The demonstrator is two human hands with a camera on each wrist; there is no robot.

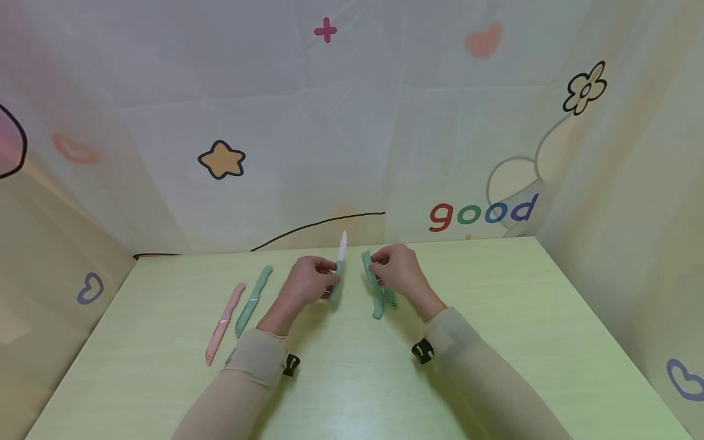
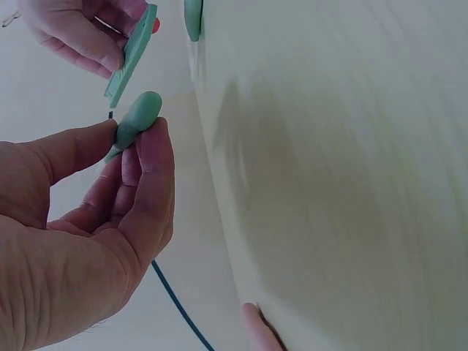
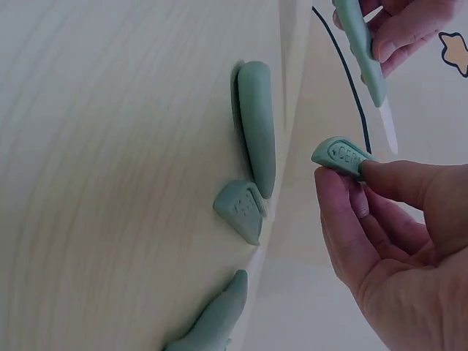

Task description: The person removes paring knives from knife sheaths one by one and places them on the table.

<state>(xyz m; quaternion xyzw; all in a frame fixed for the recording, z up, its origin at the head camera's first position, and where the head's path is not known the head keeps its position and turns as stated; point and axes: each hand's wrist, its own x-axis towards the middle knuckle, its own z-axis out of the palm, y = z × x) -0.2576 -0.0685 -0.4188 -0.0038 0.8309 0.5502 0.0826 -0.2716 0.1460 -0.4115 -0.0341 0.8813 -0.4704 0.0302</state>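
Diffuse light is bathing the pale tabletop [image 1: 550, 366], a faint sheen showing at its near middle, while both sleeves [image 1: 236, 385] are casting soft-edged shadows [image 1: 302, 327] inward. The wrist views are looking dimmer and greyer, their wood grain [image 3: 110, 183] appearing softly smeared.

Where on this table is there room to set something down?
The table looks bare right of the right sleeve, between both sleeves, and left of the pink knife. It's crowded by the right hand, where green pieces lie close together.
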